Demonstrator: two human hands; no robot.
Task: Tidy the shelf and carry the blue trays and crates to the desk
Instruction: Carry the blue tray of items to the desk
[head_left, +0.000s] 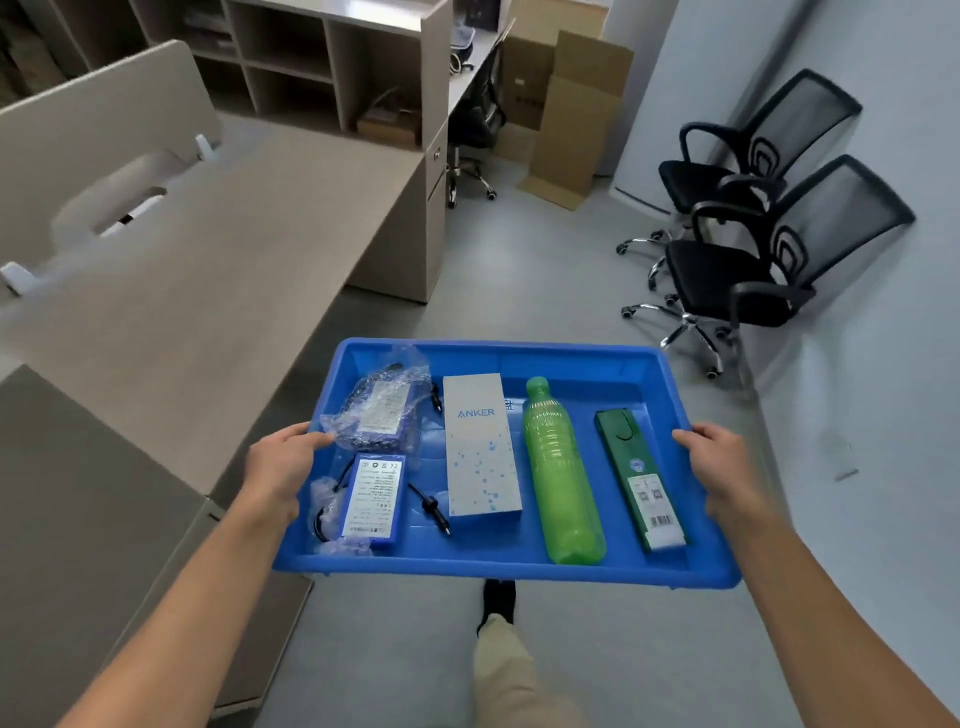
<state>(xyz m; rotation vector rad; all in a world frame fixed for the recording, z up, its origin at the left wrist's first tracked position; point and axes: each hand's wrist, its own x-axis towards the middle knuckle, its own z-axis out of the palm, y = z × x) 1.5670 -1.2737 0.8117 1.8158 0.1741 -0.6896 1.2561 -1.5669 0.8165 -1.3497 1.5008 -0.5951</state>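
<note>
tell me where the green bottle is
In the head view, the green bottle lies in the blue tray, right of centre, between the white Anker box and the dark green box.

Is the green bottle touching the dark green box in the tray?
Apart. The head view shows a strip of bare blue tray between the green bottle and the dark green box.

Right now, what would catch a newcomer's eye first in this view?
The bright blue tray, held at its sides by the left hand and right hand, fills the lower middle. In it a green bottle lies beside a white Anker box. Two black office chairs stand by the right wall.
</note>
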